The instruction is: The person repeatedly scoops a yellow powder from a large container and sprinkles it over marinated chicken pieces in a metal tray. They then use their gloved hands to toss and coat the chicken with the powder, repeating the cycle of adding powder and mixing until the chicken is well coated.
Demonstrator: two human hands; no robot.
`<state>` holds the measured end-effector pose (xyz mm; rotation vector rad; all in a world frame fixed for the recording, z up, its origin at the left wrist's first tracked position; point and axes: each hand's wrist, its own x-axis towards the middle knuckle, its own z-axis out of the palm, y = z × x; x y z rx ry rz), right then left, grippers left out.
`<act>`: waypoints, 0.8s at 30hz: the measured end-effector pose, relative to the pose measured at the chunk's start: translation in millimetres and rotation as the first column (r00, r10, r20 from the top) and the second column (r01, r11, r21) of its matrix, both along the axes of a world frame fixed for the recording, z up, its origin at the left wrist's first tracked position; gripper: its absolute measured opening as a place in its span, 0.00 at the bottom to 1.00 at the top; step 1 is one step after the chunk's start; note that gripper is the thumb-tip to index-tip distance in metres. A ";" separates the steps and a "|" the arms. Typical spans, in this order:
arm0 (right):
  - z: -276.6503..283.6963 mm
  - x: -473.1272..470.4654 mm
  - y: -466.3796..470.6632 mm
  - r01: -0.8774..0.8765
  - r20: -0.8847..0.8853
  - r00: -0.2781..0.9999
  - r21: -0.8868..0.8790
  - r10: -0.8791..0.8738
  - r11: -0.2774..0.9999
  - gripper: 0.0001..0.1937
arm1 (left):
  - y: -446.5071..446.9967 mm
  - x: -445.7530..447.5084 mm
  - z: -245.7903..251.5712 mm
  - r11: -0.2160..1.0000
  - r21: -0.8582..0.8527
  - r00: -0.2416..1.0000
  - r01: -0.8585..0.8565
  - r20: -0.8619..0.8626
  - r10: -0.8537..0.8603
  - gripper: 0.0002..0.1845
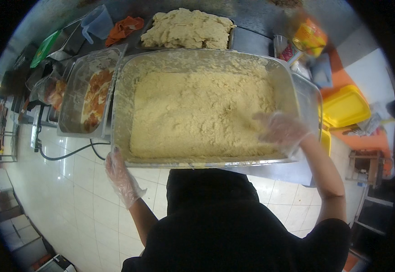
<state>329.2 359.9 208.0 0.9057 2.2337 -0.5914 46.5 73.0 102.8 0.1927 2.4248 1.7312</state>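
A large tub (204, 54) in front of me holds a thick bed of pale yellow breading flour (184, 112), crumbly and uneven towards the right. My left hand (118, 175), in a clear plastic glove, grips the tub's near left corner. Also gloved, my right hand (280, 129) is over the flour at the right end of the tub, blurred by motion. Its fingers are spread, and no piece shows in them; whether the fingertips touch the flour is hard to tell. Behind the tub, breaded pieces (187, 29) are heaped on a tray.
Left of the tub stands a clear container (77, 102) with orange-red wet food (99, 95). Farther back are a plastic measuring jug (99, 22) and an orange cloth (124, 29). A yellow bin (347, 105) is at the right. A black cable (65, 154) hangs below the left container.
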 end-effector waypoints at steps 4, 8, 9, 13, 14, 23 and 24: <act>-41.4 -13.6 -34.7 -0.226 0.090 0.971 0.025 0.223 0.974 0.40 | 2.3 -7.6 -4.4 0.989 0.150 0.997 0.009 0.075 -0.020 0.26; -103.3 -68.7 -31.9 -0.307 -0.374 0.888 -0.046 0.268 0.951 0.33 | -0.1 -5.8 -5.6 0.996 0.048 0.996 -0.078 0.035 0.077 0.26; -114.7 -87.7 -29.9 -0.343 -0.501 0.824 -0.068 0.265 0.937 0.28 | -1.2 -5.5 -5.0 0.994 0.051 0.995 -0.096 0.031 0.095 0.27; -137.8 -168.8 -56.0 -0.505 -0.810 0.441 0.134 0.388 0.853 0.13 | -2.4 -7.1 0.8 1.000 0.004 0.996 0.016 0.084 -0.017 0.27; -139.1 -191.1 -71.7 -0.538 -0.753 0.301 0.373 0.585 0.756 0.14 | -1.7 -7.4 2.8 1.000 0.010 0.998 -0.005 0.056 0.004 0.27; -111.4 -113.1 -31.7 -0.716 -0.230 0.611 0.246 0.757 0.653 0.27 | 3.2 1.7 -0.1 0.989 0.132 0.992 -0.066 0.114 0.051 0.30; -104.2 -90.9 -14.9 -0.719 -0.314 0.530 0.326 0.787 0.614 0.28 | 2.5 -0.9 -3.2 0.995 0.087 0.994 -0.051 0.104 0.042 0.30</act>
